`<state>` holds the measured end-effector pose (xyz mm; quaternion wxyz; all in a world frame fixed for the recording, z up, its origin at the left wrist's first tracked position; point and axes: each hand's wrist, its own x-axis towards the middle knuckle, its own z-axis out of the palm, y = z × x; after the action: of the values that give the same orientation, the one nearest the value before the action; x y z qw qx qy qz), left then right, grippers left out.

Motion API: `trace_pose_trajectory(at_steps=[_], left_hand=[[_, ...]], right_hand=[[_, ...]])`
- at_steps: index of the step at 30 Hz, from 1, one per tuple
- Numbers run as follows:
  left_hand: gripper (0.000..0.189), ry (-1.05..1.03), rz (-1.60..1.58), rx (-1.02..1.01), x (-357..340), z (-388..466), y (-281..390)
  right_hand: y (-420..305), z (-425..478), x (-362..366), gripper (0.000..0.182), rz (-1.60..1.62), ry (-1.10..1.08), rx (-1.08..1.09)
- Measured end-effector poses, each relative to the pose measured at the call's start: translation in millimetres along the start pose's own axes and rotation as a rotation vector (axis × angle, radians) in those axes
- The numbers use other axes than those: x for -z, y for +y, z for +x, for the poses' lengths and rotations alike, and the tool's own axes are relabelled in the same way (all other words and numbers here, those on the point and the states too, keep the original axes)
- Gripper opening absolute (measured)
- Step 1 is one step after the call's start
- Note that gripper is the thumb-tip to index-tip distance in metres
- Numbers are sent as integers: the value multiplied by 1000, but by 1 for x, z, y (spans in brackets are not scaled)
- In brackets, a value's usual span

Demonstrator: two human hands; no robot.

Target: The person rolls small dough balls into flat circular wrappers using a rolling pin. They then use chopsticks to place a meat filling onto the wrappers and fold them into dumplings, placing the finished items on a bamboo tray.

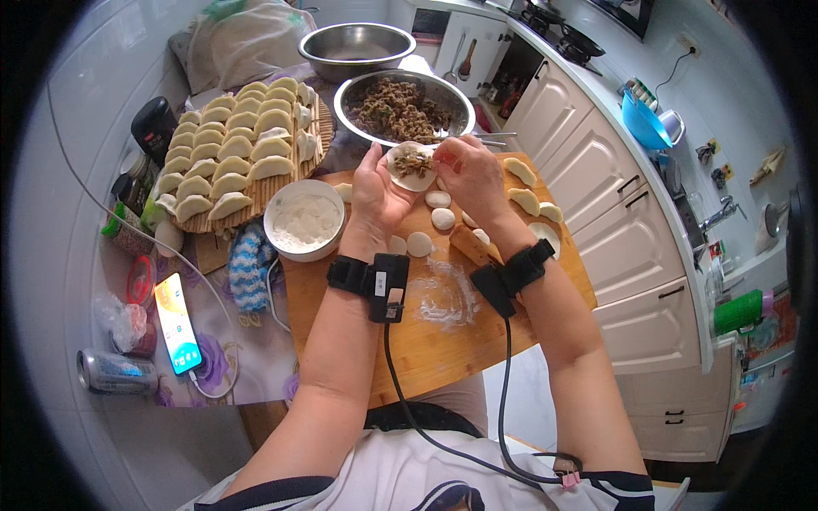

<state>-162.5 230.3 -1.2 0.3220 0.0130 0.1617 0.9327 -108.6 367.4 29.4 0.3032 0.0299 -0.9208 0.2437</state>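
A round dough wrapper (397,167) topped with brown filling lies on the fingers of my left hand (381,198). My right hand (471,174) pinches the wrapper's right edge. Just beyond is a steel bowl of minced filling (399,108) with metal utensils resting in it. Small dough discs (442,219) and a wooden rolling pin (473,246) lie on the floured wooden board (383,358) below my hands. Several folded dumplings (524,200) and a flat wrapper (548,237) are at the board's right side. A white bowl of flour (305,223) stands left of my left hand.
Rows of dumplings (233,147) cover a straw tray (268,195) at the left. An empty steel bowl (356,48) stands behind. A lit phone on a cable (177,326), a can (118,372) and jars are at the table's left. Cabinets (601,160) line the right.
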Motion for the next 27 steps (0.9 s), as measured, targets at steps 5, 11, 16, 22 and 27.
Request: trace_pose_trajectory(at_steps=[5,11,16,22,27], left_hand=[[57,-11,-2,7,5,3,0],[56,19,18,-5,3,2,0],[56,8,23,1,5,4,0],[56,20,33,-9,4,2,-1],[54,16,50,-13,5,3,-1]], right_hand=[[1,3,-2,4,-52,-20,12],[-2,4,0,5,-84,-42,45],[-1,5,-1,5,-132,-48,62],[-1,10,4,6,-251,-27,84],[-8,14,12,7,-310,15,93]])
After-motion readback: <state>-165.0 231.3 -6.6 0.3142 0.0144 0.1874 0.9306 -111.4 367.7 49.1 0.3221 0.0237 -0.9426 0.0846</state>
